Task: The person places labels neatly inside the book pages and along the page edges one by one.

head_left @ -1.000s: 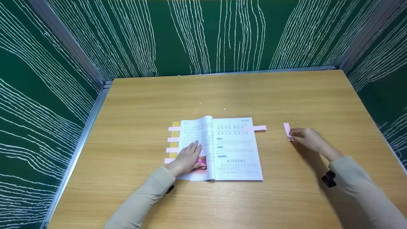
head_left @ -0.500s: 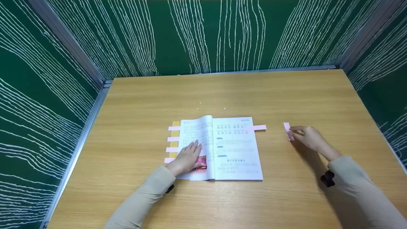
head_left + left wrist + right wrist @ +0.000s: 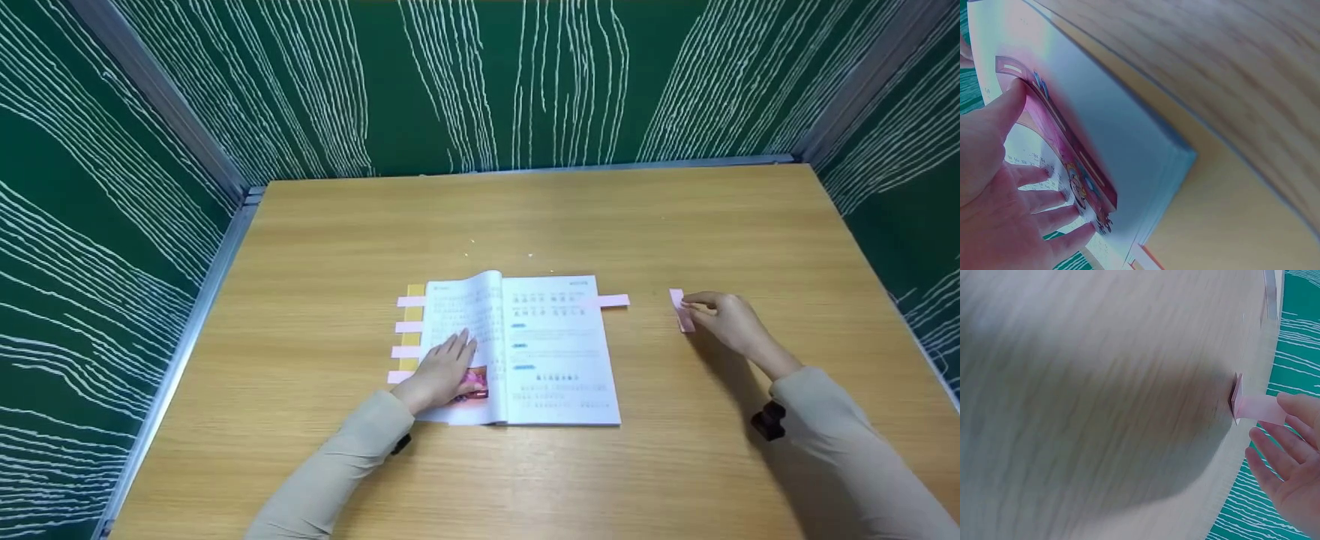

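An open book [image 3: 561, 352] lies on the table, and my left hand [image 3: 441, 375] rests spread on its left page, over a coloured picture. The left wrist view shows the fingers of that left hand [image 3: 1016, 185] straight against the page. Right of the book, my right hand [image 3: 739, 326] is at a small pad of pink strips [image 3: 686, 321]. In the right wrist view, the right hand [image 3: 1292, 455] pinches the end of one pink strip [image 3: 1261, 409] between thumb and forefinger; its other end meets the pad [image 3: 1236, 398] on the table.
Several pink tabs [image 3: 408, 327] stick out past the book's left edge, over a yellow edge beneath. One pink tab [image 3: 613, 301] extends from the right page. Small white specks lie behind the book on the wooden table [image 3: 360, 225]. Green, white-lined panels surround it.
My right hand has drawn back slightly from the pad, lifting the end of a pink strip. My left hand has stayed on the page.
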A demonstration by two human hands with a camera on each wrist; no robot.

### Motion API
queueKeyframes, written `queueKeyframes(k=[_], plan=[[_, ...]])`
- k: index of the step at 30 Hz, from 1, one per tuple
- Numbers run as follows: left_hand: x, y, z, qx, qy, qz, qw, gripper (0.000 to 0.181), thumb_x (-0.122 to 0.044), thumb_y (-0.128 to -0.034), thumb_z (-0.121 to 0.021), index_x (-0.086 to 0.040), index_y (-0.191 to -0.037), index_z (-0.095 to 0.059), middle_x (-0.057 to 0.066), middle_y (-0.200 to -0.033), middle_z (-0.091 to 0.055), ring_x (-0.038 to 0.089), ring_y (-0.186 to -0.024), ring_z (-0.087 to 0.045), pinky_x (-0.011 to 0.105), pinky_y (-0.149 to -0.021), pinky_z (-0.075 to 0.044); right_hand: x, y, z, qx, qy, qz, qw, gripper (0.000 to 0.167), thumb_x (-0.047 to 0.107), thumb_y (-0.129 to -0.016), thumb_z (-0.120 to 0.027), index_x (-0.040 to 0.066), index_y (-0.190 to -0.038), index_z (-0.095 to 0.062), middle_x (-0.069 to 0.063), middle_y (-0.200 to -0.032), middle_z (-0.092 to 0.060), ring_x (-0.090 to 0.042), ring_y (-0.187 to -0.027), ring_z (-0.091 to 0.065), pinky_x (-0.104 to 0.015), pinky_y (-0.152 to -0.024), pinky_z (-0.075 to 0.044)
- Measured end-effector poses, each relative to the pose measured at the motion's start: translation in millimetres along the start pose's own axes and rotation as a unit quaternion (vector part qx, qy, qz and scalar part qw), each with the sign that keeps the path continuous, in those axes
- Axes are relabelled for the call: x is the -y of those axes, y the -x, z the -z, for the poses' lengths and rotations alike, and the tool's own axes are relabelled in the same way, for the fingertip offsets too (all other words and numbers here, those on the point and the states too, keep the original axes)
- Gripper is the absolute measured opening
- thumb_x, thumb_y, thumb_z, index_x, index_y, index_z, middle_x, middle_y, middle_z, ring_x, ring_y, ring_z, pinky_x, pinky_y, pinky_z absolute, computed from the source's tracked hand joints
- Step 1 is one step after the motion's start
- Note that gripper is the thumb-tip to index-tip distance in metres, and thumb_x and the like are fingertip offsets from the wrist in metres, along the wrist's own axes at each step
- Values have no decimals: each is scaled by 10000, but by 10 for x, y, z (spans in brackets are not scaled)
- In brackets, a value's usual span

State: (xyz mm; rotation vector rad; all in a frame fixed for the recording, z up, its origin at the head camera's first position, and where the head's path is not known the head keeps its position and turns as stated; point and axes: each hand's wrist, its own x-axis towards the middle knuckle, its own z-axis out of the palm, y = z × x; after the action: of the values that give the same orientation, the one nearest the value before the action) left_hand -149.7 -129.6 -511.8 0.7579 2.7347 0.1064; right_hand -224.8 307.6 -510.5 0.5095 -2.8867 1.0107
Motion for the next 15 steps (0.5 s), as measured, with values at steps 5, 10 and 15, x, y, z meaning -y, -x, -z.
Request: queueKeyframes(k=[5,10,15], plan=[[-6,4,5,9,37,19,10000,732,-444,-870,-460,34,-1374,-228,227,-1429,-177,349,-1302,-191,444,-1036,-230,4,-16,-22,-231,-128,60,9996,190,-41,-810,-541,-119,-966,-616,-309,-964,-594,-466,-874,-556,-554,-741,-440],[-6,6,7,39,105,60,9999,732,-440,-870,-464,25,-1380,-218,221,-1435,-163,345,-1307,-180,443,-1042,-216,8,-25,-22,-232,-216,-104,9994,193,-37,-821,-518,-119,-966,-616,-312,-973,-590,-452,-908,-549,-557,-763,-429],[-5,2,11,106,203,149,9996,755,-463,-863,-456,14,-1388,-198,214,-1442,-139,345,-1312,-157,440,-1052,-189,16,-24,-19,-300,-234,-234,9990,192,-32,-824,-514,-111,-963,-621,-296,-963,-602,-424,-909,-558,-527,-753,-442]])
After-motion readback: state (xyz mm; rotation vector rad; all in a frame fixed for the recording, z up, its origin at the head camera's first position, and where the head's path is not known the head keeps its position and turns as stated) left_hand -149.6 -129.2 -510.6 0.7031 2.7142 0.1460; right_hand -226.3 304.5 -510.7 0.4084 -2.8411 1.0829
